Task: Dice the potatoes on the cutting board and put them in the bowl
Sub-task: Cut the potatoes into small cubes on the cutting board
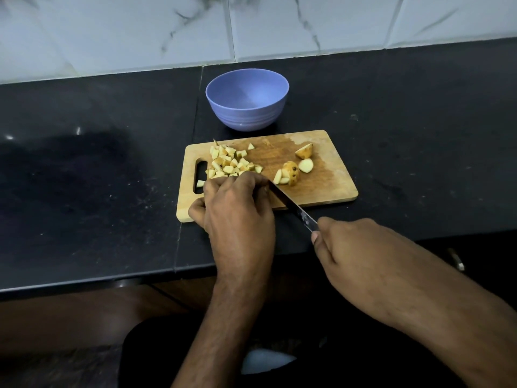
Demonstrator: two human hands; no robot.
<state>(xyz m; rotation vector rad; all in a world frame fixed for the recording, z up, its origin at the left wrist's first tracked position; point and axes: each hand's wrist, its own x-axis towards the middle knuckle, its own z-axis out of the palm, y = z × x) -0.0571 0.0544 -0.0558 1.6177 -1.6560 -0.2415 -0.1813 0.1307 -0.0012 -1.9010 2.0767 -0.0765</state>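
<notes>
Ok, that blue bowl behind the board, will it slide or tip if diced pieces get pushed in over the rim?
The bowl looks empty and plastic, so probably light; a nudge could slide it on the smooth black counter. Its base looks narrower than its rim, so pressing on the rim might tip it. Steadying it seems wise.

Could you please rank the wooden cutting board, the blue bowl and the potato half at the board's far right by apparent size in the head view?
1. Rectangular wooden cutting board, clearly largest.
2. Round blue plastic bowl, farther from the camera yet plainly smaller than the board.
3. Skin-on potato half, by far the smallest.
</notes>
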